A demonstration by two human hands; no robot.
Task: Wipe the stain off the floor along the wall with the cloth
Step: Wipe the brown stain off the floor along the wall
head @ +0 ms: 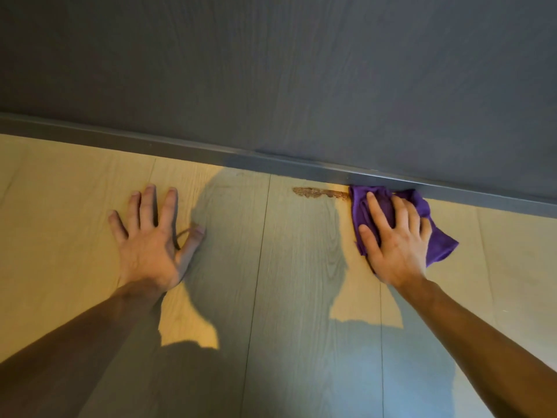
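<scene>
A brown crusty stain [319, 192] runs in a thin streak on the pale wood floor [75, 188], just in front of the grey baseboard [180, 149]. A crumpled purple cloth [438, 239] lies on the floor at the stain's right end, touching the baseboard. My right hand [391, 239] presses flat on the cloth, fingers spread over it. My left hand [153, 236] rests flat on the bare floor far to the left of the stain, fingers apart, holding nothing.
A dark grey wood-grain wall [271, 70] fills the upper half of the view. My head and arms cast a large shadow [271, 282] over the floor planks between my hands.
</scene>
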